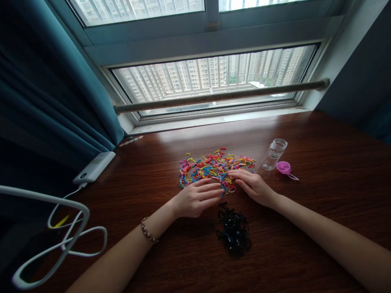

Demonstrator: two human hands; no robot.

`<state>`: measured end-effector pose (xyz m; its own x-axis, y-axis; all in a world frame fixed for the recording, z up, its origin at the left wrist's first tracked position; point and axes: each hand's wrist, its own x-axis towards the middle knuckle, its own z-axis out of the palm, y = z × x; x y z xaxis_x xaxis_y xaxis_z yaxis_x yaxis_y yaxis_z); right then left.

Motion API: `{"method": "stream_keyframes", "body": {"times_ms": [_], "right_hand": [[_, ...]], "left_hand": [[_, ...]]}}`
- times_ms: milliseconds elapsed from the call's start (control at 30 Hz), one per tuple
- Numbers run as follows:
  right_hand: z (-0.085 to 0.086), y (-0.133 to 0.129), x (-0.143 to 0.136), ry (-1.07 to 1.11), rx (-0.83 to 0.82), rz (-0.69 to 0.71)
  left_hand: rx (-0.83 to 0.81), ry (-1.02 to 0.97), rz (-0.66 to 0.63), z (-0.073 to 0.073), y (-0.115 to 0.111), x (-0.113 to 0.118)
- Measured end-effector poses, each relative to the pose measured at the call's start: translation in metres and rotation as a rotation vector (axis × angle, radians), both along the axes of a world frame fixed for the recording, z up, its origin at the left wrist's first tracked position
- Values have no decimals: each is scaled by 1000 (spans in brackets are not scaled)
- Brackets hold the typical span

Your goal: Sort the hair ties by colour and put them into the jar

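Note:
A loose spread of small colourful bands [210, 165] lies on the brown wooden table [146, 162]. My left hand [197, 197] rests at the near edge of the spread, fingers stretched to the right and covering some bands. On the right side of the same spread, my right hand [252, 185] touches the bands with its fingertips, its fingers extended and slightly apart. Neither hand grips anything visible. Nearer to me, just below the gap between the hands, sits a separate heap of black bands [234, 230].
Right of the bands stands a clear jar [274, 154] without its lid, beside a pink lid [284, 167] with a loop. At left are a white power bank [94, 167] and a looped white cable [85, 211]. A metal rail [220, 97] crosses the window behind the table.

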<state>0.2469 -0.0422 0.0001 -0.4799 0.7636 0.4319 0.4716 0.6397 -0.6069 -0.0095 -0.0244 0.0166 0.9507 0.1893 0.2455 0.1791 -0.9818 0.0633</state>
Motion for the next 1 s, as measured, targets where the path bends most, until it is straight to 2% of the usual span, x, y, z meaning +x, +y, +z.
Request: {"method": "stream_keyframes", "body": {"times_ms": [100,200,267,400,467,567,667,767,833,867,933,1000], "right_hand": [[-1,0,1,65,1,-47],[-2,-2,3,113,-31,-123],[-4,-4,4,140,-84,-161],[-8,-6,5,196,-184,-199],[-11,-7,5,193,-224,-174],[-11,-6,3,150,-289,-63],[-6,-4,0,139,-312,97],[2,0,-2,108,-249,196],[5,2,-2,81,-185,202],[6,3,-1,77,-160,195],[5,4,0,79,-128,170],[3,5,1,80,-87,108]], "left_hand": [[-56,48,-27,2,-6,9],[-93,73,38,-1,-6,11],[-88,72,135,-6,-3,10],[-18,-18,421,-16,6,4],[14,-85,514,-19,10,3],[8,-213,574,-21,13,2],[-69,-447,728,-22,20,-4],[-180,-793,1074,-28,34,-16],[-324,-982,1300,-35,44,-23],[-417,-1021,1373,-38,46,-25],[-558,-973,1409,-45,47,-22],[-587,-840,1318,-48,41,-15]]}}
